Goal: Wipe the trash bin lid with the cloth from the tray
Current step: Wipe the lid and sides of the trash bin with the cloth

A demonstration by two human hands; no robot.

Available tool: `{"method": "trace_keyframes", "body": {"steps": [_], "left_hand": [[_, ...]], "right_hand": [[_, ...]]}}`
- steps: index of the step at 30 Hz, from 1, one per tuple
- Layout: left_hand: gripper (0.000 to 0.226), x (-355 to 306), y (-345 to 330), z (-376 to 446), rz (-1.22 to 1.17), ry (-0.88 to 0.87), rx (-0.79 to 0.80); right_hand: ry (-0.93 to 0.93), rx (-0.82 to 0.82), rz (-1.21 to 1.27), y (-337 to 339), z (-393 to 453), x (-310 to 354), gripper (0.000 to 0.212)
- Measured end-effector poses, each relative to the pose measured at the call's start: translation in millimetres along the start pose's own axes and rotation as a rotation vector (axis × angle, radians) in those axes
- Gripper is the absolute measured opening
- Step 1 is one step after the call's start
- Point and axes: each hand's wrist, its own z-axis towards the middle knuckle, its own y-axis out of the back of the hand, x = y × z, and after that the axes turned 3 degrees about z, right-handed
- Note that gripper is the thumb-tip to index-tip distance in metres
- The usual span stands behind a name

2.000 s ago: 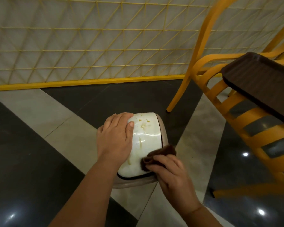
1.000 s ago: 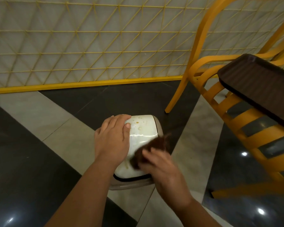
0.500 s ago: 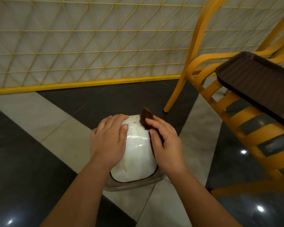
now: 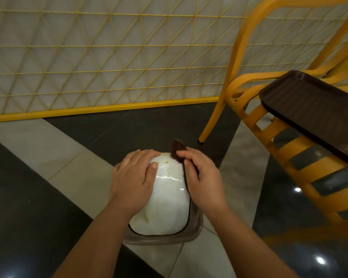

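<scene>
A small trash bin stands on the floor below me, with a glossy white lid [image 4: 167, 201] in a grey-brown rim [image 4: 161, 238]. Orange-brown spots remain near the lid's far end. My left hand [image 4: 133, 177] lies flat on the lid's left side with straight fingers, holding it steady. My right hand [image 4: 203, 177] grips a dark brown cloth [image 4: 177, 149] and presses it against the lid's far right edge; most of the cloth is hidden under the hand. The dark brown tray [image 4: 313, 111] rests on the yellow chair at right, and the part in view holds nothing.
A yellow slatted chair [image 4: 289, 155] stands close to the bin's right, one leg reaching the floor just behind it. A yellow lattice screen [image 4: 109, 57] with a yellow base bar runs across the back. The floor is black and grey polished tile.
My right hand swept the cloth from the lid's near right edge up across it to the far right end. The smears in the middle are gone. My left hand stayed on the lid.
</scene>
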Motion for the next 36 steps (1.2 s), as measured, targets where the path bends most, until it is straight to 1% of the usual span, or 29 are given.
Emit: {"method": "trace_keyframes", "body": {"steps": [2, 4, 5, 8, 9, 11, 12, 14, 17, 18, 19, 20, 21, 22, 24, 25, 26, 28, 31, 33, 34, 35, 36], "left_hand": [[0.042, -1, 2, 0, 0.027, -0.017, 0.011], [0.043, -2, 5, -2, 0.098, -0.011, 0.015], [0.045, -2, 7, -3, 0.133, 0.026, 0.009], [0.057, -15, 10, -10, 0.218, 0.234, -0.042], [0.058, -23, 9, -12, 0.2, 0.319, -0.035], [0.057, -37, 3, -14, 0.071, 0.483, 0.013], [0.056, -41, -1, -14, 0.004, 0.532, 0.026], [0.052, -44, -8, -15, -0.066, 0.543, -0.008], [0.046, -38, -11, -20, -0.051, 0.46, -0.058], [0.046, -36, -10, -22, -0.039, 0.429, -0.056], [0.046, -34, -10, -23, -0.036, 0.407, -0.05], [0.045, -33, -9, -23, -0.039, 0.396, -0.041], [0.045, -32, -8, -22, -0.042, 0.392, -0.03], [0.045, -32, -7, -21, -0.042, 0.393, -0.022], [0.045, -32, -5, -21, -0.036, 0.391, -0.009], [0.045, -32, -4, -21, -0.036, 0.383, 0.001], [0.046, -31, -2, -20, -0.037, 0.367, 0.014], [0.047, -25, 3, -15, -0.033, 0.309, 0.067], [0.052, -14, 11, -2, 0.059, 0.249, 0.16], [0.057, -14, 14, 1, 0.143, 0.295, 0.165], [0.057, -17, 14, 1, 0.154, 0.332, 0.166], [0.057, -20, 13, 0, 0.137, 0.364, 0.164], [0.057, -24, 11, -2, 0.101, 0.388, 0.157]], "right_hand": [[-0.068, 0.026, 0.006, 0, 13, 3, 0.029], [-0.056, 0.035, -0.001, 1, 10, 1, 0.028], [-0.04, 0.03, -0.001, 0, 6, 0, 0.027], [-0.046, -0.015, 0.026, -4, -4, -2, 0.029], [-0.062, -0.045, 0.04, -5, -8, -1, 0.03], [-0.085, -0.105, 0.08, -7, -19, -1, 0.036], [-0.075, -0.122, 0.1, -7, -29, 0, 0.042], [0.014, -0.095, 0.094, -7, -53, -2, 0.045], [0.38, 0.044, -0.148, -6, -83, -23, 0.028], [0.456, 0.089, -0.188, -4, -85, -28, 0.027], [0.475, 0.119, -0.198, -1, -79, -29, 0.027], [0.448, 0.121, -0.188, 1, -69, -26, 0.028], [0.372, 0.093, -0.153, 3, -56, -20, 0.028], [0.24, 0.046, -0.08, 3, -42, -14, 0.029], [-0.131, -0.029, 0.14, 5, -13, -3, 0.026], [-0.322, -0.04, 0.28, 5, -4, -1, 0.025], [-0.463, -0.044, 0.401, 5, -2, 0, 0.023], [-0.61, -0.073, 0.534, 6, -9, 0, 0.023], [-0.693, -0.165, 0.581, 2, -37, -4, 0.026], [-0.654, -0.2, 0.505, -5, -63, -4, 0.032], [-0.562, -0.226, 0.422, -8, -76, -3, 0.037], [-0.412, -0.248, 0.324, -11, -87, -1, 0.041], [-0.242, -0.262, 0.22, -14, -96, -2, 0.042]]}}
